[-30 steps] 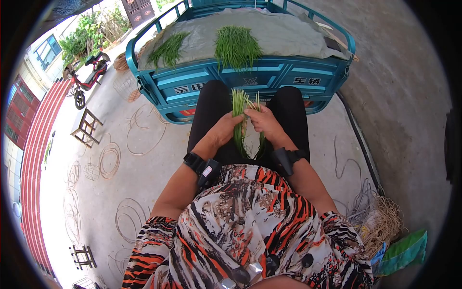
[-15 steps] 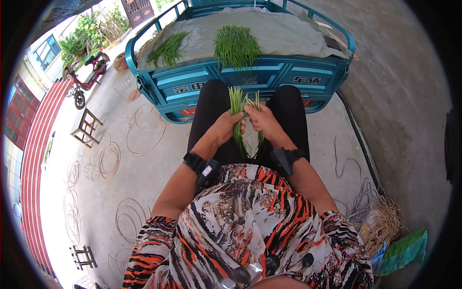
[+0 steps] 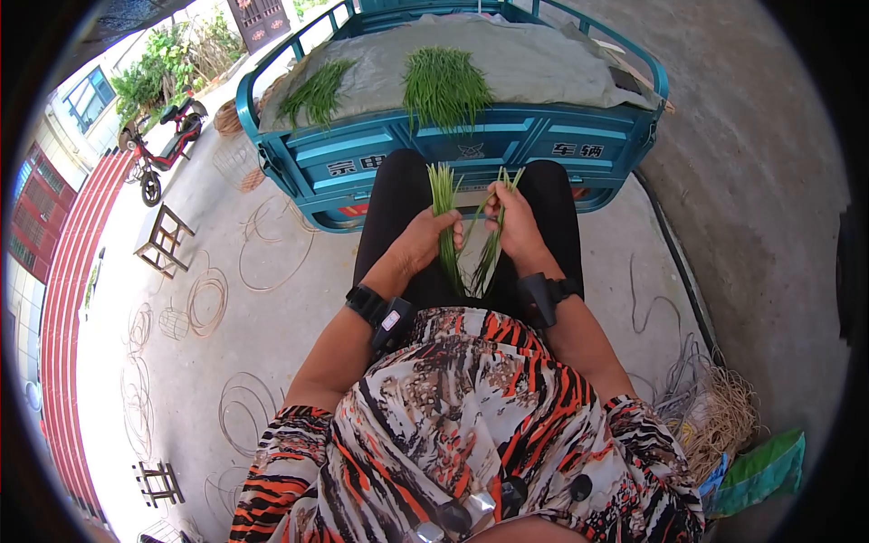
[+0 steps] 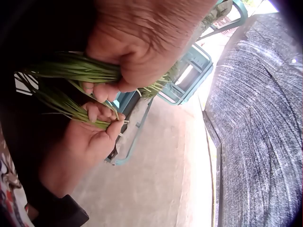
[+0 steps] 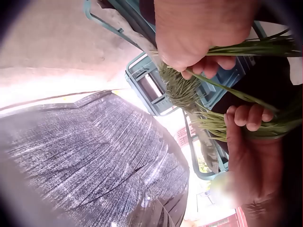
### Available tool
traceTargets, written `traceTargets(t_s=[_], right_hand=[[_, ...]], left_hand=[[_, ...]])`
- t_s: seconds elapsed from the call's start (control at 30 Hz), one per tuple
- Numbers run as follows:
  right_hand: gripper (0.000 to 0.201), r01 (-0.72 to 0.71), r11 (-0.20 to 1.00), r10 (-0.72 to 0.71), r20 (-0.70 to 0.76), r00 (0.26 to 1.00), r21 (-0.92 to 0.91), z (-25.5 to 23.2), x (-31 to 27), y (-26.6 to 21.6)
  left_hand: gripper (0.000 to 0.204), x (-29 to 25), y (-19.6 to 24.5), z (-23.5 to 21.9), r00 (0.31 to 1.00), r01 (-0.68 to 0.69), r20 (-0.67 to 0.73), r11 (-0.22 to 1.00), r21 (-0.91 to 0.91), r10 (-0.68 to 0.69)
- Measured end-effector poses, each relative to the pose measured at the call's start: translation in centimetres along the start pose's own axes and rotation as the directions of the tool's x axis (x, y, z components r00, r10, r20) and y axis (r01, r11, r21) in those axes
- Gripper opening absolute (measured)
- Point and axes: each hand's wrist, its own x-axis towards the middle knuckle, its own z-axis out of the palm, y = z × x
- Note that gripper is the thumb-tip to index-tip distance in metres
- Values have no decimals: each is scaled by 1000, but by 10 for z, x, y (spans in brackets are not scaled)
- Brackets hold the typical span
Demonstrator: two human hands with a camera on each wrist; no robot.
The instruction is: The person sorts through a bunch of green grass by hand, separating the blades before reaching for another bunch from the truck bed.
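My left hand [image 3: 422, 239] grips a thick bunch of garlic chives [image 3: 444, 188], pale cut ends up and green leaves hanging between the thighs. Slightly higher to its right, my right hand [image 3: 520, 223] pinches a thinner bunch of chives [image 3: 509, 177] between thumb and fingers. A strand slants across the gap between the hands in the head view. In the left wrist view, the leaves of the left bunch [image 4: 78, 68] run out behind the curled fingers. Stem ends of that bunch [image 5: 213, 124] fan out above the left thumb in the right wrist view.
A teal cargo tricycle [image 3: 416, 149] stands before the knees, its bed covered by a grey sheet [image 3: 543, 68]. On the sheet lie a large chive pile [image 3: 445, 81] and a smaller one [image 3: 317, 94]. A wooden stool [image 3: 163, 237] and wire coils [image 3: 206, 300] are at left, dry straw [image 3: 724, 412] at right.
My right hand has moved away from the left, to the right and slightly up, drawing its thin bunch of chives apart. The left hand stays nearly still around its bunch.
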Motion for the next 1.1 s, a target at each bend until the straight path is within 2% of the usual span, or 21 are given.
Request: traceTargets(t_s=[0.13,0.23,0.33,0.43,0.47,0.57,0.6,0.63,0.83,0.87,0.97,1.1], right_hand=[[18,127,987,-119,-79,990,101,-9,10,5],[20,220,975,-210,-223,952,25,-11,13,2],[23,306,927,-271,-175,946,218,-9,10,-8],[23,444,884,-417,-184,890,144,-1,-2,-30],[22,466,874,-420,-268,867,138,8,-8,-37],[20,348,928,-337,-97,936,133,-17,0,-32],[18,263,954,-240,-162,957,144,-7,-3,-30],[18,217,970,-202,-129,971,108,-4,-3,-27],[19,-45,988,57,75,996,-149,18,-12,-7],[20,-10,982,28,92,995,-188,20,-12,-2],[21,-53,974,85,142,986,-219,22,-8,4],[23,-67,969,91,89,992,-239,20,-8,3]], left_hand=[[11,2,0,-2,1000,-7,-26,999,-34,6],[11,1,1,-1,999,0,-35,999,-49,-2],[12,3,0,-3,1000,-9,-30,999,-43,8],[12,1,1,-2,999,-8,-37,1000,-27,7],[12,1,0,-3,999,-10,-37,1000,-21,10],[12,2,-1,-3,1000,2,-25,1000,13,-2],[12,2,-1,-3,1000,13,-16,999,35,-13],[12,1,0,-3,1000,23,-8,998,57,-23],[14,0,0,-1,996,71,55,992,104,-77],[14,0,0,-1,995,77,57,991,106,-83],[15,0,-1,0,993,89,71,989,115,-98],[16,-1,1,1,992,79,93,991,112,-90]])
